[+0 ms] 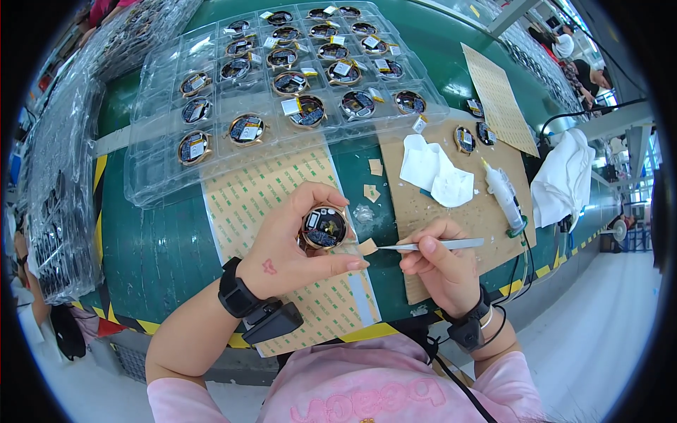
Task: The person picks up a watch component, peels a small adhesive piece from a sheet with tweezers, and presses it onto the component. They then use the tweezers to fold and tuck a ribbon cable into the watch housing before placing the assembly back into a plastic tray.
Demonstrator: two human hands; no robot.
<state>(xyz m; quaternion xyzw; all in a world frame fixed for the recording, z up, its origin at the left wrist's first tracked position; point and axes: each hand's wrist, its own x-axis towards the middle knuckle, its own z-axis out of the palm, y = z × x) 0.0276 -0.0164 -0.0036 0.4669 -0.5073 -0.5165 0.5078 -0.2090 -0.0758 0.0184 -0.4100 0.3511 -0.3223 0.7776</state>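
1. Clear plastic tray, landmark for the places below: bears rows of round open cases in its pockets. Likely light and flexible; best lifted level, by two opposite edges.
2. Tan sheet: runs from under the tray's near edge toward the wearer. Looks thin, probably easy to crease; best steadied at a margin.
3. Left hand: raised in front of the middle of the tray's near edge. Index finger curled over the top of a watch case, thumb stretched out below it; other fingers mostly hidden behind, so cannot tell how firmly pressed.
4. Right hand: in front of the tray's near right corner. Thumb and forefinger pinching tweezers, remaining fingers curled underneath.
5. Tweezers: in front of that same tray corner, nearly crosswise, tips pointing left. Likely slim, stiff metal with some spring; best held partway along, with gentle pressure.
6. Watch case: in front of the tray's near edge, dark open interior facing up. Probably fairly light, rigid at the gold-coloured rim, smooth enough to slip, fragile inside. Take hold around the outer rim, fingertips clear of the exposed parts.
7. Small tan tab: in front of the tray, right of the middle, at the tweezers' tips. Likely almost weightless, bendable, perhaps sticky; best nipped at one edge.
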